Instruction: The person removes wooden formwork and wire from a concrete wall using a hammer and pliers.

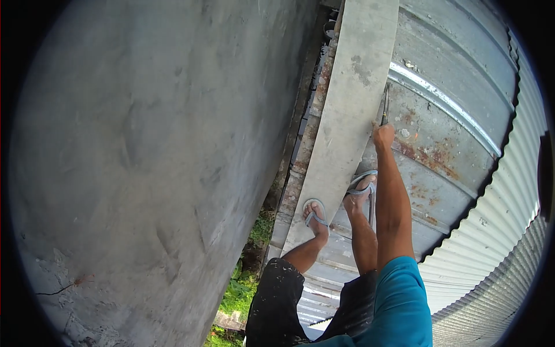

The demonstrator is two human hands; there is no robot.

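My right hand (383,136) is closed round the handle of a slim, long tool (386,107) with a dark grip and a thin metal end; its exact kind does not show. The tool points away from me along the right edge of a long grey board (350,115), over the metal roof (428,133). My right arm reaches straight forward in a blue sleeve. My left hand is out of view. One foot (315,214) in a flip-flop stands on the board, the other (362,188) at its right edge.
A tall grey plastered wall (156,144) rises on the left. Between wall and board runs a narrow gap with greenery (240,289) below. Rust patches mark the ribbed roof, and corrugated sheets (474,231) lie beyond its jagged dark edge on the right.
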